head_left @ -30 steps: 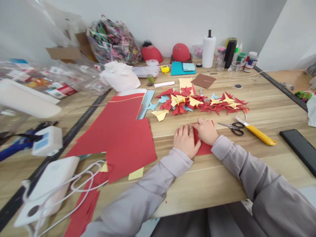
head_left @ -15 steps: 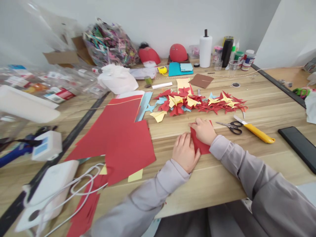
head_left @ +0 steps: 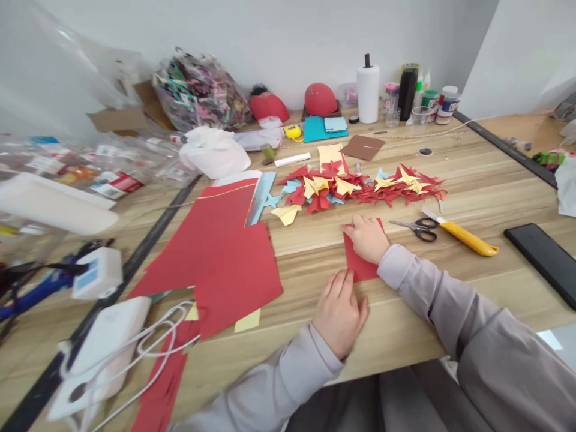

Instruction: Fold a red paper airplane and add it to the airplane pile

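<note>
A small red paper piece (head_left: pixel 360 267) lies on the wooden table. My right hand (head_left: pixel 369 239) rests on its upper part, fingers curled and pressed together on the paper. My left hand (head_left: pixel 341 313) lies flat at the paper's lower left corner, fingertips touching its edge, thumb apart. Beyond my hands is a pile of folded red, yellow and blue paper shapes (head_left: pixel 324 187). Large red sheets (head_left: pixel 238 270) are to the left. Black-handled scissors (head_left: pixel 422 229) and a yellow cutter (head_left: pixel 465 237) lie to the right of my right hand.
A black phone (head_left: pixel 542 261) lies at the far right. On the left are a white power strip (head_left: pixel 101 354) with a looped cable, red paper strips (head_left: pixel 164 384) and plastic packaging. Bottles, including a white one (head_left: pixel 368 93), stand at the back, near a brown sheet (head_left: pixel 363 147).
My left hand has slid down toward the near table edge, uncovering more of the red paper's left side. My right hand stays on the paper. The camera view has shifted slightly.
</note>
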`<state>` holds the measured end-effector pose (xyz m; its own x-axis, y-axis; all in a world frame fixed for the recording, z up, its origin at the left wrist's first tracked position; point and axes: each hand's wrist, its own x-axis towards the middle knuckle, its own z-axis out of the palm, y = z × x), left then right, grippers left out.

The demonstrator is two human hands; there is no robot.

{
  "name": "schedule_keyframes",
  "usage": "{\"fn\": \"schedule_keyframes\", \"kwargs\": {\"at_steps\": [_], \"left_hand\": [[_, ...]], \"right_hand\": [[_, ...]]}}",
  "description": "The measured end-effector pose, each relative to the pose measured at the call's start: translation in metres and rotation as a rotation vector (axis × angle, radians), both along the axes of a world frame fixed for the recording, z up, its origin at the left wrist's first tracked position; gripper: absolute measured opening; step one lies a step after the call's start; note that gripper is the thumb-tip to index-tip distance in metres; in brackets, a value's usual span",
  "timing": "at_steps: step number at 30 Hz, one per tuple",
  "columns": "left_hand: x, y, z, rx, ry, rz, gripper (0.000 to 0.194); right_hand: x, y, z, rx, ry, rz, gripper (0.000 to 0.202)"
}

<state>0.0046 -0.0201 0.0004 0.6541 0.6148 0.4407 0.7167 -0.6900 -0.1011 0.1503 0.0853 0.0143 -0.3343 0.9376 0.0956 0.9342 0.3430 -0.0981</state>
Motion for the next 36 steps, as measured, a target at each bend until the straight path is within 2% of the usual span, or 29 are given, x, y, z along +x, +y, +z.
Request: {"fn": "schedule_keyframes", "kwargs": {"at_steps": [9,16,21,24,31,36], "left_hand": [[-0.005,0.004,0.002,0.0,-0.012,-0.054,0.035],[-0.007,0.004,0.004,0.002,-0.053,-0.083,0.033],[-0.004,0.004,0.004,0.007,-0.079,-0.085,0.03],[-0.004,0.004,0.004,0.023,-0.091,-0.084,0.03],[-0.005,0.004,0.006,-0.041,-0.15,-0.104,0.026],[-0.005,0.004,0.005,-0.042,-0.142,-0.084,0.029]], "right_hand": [[-0.011,-0.034,0.002,0.059,-0.061,0.042,0.037],[-0.014,-0.019,0.002,0.12,-0.078,-0.041,0.035],[-0.014,-0.006,0.003,0.101,-0.101,-0.058,0.032],[-0.017,-0.012,0.004,0.105,-0.107,-0.051,0.034],[-0.028,-0.052,0.006,0.074,-0.104,0.026,0.032],[-0.026,-0.036,0.01,0.063,-0.093,-0.02,0.03]]}}
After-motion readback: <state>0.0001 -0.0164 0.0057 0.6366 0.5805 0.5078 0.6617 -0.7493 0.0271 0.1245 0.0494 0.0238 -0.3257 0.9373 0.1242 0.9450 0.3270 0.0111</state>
